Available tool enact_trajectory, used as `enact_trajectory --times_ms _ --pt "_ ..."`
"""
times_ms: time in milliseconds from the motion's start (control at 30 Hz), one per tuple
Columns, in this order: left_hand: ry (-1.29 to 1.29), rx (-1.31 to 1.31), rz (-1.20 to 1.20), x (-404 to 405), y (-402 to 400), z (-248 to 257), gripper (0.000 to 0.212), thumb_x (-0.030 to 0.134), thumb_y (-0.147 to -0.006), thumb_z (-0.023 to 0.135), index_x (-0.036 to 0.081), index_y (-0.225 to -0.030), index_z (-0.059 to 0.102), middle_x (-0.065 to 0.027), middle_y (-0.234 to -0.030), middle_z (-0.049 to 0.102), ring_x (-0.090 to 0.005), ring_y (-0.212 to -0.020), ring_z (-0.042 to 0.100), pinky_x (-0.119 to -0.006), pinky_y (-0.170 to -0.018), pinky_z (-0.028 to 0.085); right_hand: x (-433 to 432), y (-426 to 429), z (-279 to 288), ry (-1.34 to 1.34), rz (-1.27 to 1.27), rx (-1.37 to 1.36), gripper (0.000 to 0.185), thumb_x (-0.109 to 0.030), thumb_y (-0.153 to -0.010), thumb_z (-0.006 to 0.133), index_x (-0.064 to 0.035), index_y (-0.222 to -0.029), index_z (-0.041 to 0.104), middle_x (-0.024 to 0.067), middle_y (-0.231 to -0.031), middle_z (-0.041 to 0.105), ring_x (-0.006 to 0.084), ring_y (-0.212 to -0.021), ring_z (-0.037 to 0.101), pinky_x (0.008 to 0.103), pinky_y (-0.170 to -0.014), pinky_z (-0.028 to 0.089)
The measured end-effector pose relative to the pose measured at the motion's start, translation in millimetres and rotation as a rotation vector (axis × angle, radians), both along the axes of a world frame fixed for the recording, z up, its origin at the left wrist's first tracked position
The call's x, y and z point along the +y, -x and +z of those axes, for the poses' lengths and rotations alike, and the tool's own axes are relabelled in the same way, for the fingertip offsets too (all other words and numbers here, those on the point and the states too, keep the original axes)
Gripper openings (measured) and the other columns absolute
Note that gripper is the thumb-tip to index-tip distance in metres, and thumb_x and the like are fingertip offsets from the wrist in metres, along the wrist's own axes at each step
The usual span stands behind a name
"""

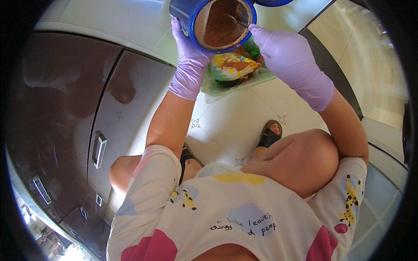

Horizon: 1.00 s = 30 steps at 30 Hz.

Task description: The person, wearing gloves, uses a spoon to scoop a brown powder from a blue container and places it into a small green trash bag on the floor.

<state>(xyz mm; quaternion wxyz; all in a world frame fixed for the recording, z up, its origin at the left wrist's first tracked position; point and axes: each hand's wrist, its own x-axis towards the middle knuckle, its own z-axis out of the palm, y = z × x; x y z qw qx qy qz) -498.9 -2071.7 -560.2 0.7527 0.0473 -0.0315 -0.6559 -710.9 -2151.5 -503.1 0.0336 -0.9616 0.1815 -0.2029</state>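
Observation:
A blue plastic canister (181,16) is tilted, its round mouth facing me. My left hand (189,57), in a lilac disposable glove, grips it from the left and below. Brown powder (217,27) lies inside and clings to the inner rim. The thin metal handle of what looks like a spoon (241,23) is pinched in my right hand (285,53), gloved the same way; its far end is in the powder. A blue lid (273,2) shows at the top edge. Below the canister, a printed packet (233,67) dusted with brown powder sits in a green plastic bag (225,89).
Dark glossy cabinets (62,81) with metal handles (100,151) stand on the left. A dark-edged panel (333,68) rises on the right. Under me is a pale tiled floor (228,120), with my sandalled foot (271,133) and bent knee (307,156) close by.

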Motion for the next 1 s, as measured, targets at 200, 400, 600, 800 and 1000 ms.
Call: enact_trajectory --times_ms 200,400,600,800,1000 --pt "-0.223 -0.517 0.295 -12 15 -7 0.083 0.075 -0.08 0.036 0.013 -0.135 0.042 -0.0122 -0.136 0.045 -0.0326 -0.124 0.042 -0.048 -0.106 0.032 1 -6 -10 -0.032 -0.026 0.038 0.032 -0.008 -0.082 0.057 -0.0077 -0.113 0.062 0.0089 -0.07 0.061 0.0222 -0.061 0.06 0.0324 -0.055 0.047" --pt "-0.213 -0.532 0.284 -13 16 -10 0.086 0.076 -0.078 0.037 0.012 -0.135 0.042 -0.0124 -0.136 0.045 -0.0328 -0.124 0.042 -0.048 -0.106 0.032 19 -20 -2 -1.222 -0.192 -0.229 0.022 -0.011 -0.091 0.049 -0.0006 -0.106 0.062 0.0129 -0.072 0.064 0.0176 -0.057 0.059 0.0307 -0.056 0.049" --pt "-0.253 -0.496 0.273 -13 20 -5 0.085 0.075 -0.079 0.036 0.011 -0.135 0.042 -0.0126 -0.136 0.045 -0.0328 -0.123 0.042 -0.048 -0.106 0.032 22 -25 -14 -1.645 -0.155 -0.44 0.025 -0.018 -0.095 0.048 -0.0018 -0.11 0.061 0.0073 -0.072 0.064 0.0119 -0.055 0.055 0.0227 -0.053 0.045" --pt "-0.244 -0.416 0.18 -14 17 -4 0.083 0.075 -0.079 0.031 0.016 -0.136 0.042 -0.0111 -0.138 0.042 -0.0329 -0.127 0.038 -0.053 -0.105 0.03 12 -11 -17 -1.749 -0.066 -0.469 0.027 -0.021 -0.095 0.051 -0.0038 -0.112 0.061 0.0054 -0.074 0.062 0.0095 -0.056 0.051 0.0213 -0.053 0.042" --pt "-0.222 -0.499 0.234 -13 16 3 0.079 0.074 -0.079 0.031 0.019 -0.135 0.042 -0.0091 -0.139 0.042 -0.0322 -0.127 0.037 -0.054 -0.104 0.03 1 30 2 -1.606 -0.139 -0.417 0.027 -0.021 -0.094 0.052 -0.0048 -0.112 0.064 0.0031 -0.068 0.059 0.0088 -0.059 0.053 0.0225 -0.054 0.042"
